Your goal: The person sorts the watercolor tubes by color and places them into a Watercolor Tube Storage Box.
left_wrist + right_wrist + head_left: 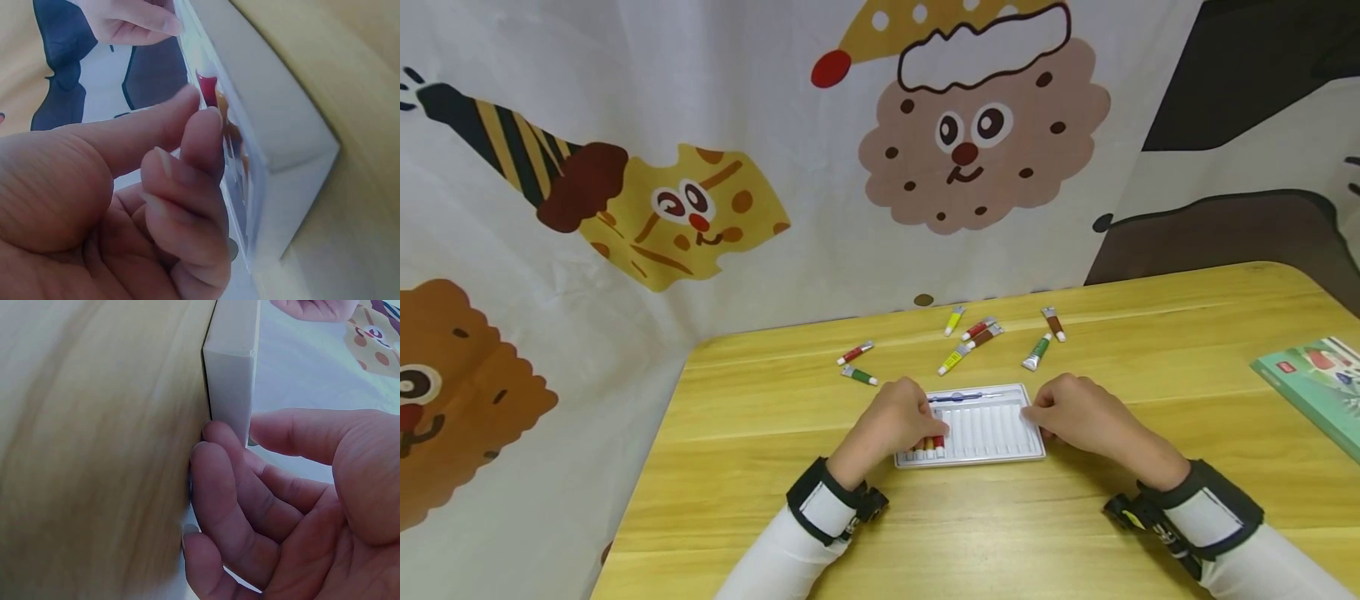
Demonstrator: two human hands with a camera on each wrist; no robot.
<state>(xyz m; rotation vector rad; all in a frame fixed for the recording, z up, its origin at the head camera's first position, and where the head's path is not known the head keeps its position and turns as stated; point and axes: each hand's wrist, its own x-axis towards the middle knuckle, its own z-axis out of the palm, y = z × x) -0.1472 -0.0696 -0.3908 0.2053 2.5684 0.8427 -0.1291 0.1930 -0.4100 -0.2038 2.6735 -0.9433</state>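
A white plastic tray (992, 433) with a row of slots lies on the table. My left hand (891, 417) is over its left part, thumb and forefinger pinching the upper end of a red paint tube (939, 442) in a slot. In the left wrist view, the red tube (207, 86) shows just past the fingertips, beside orange-brown ones. More paint tubes (919, 450) lie left of it, partly hidden by the hand. My right hand (1086, 417) grips the tray's right end, thumb on the rim and fingers against its side wall (231, 387). A blue paintbrush (962, 397) lies in the tray's far groove.
Behind the tray are loose paint tubes: a red one (855, 353) and a green one (859, 375) at left, yellow (953, 359), red and brown ones in the middle, green (1036, 352) and brown (1054, 324) at right. A green book or box (1311, 392) lies at the table's right.
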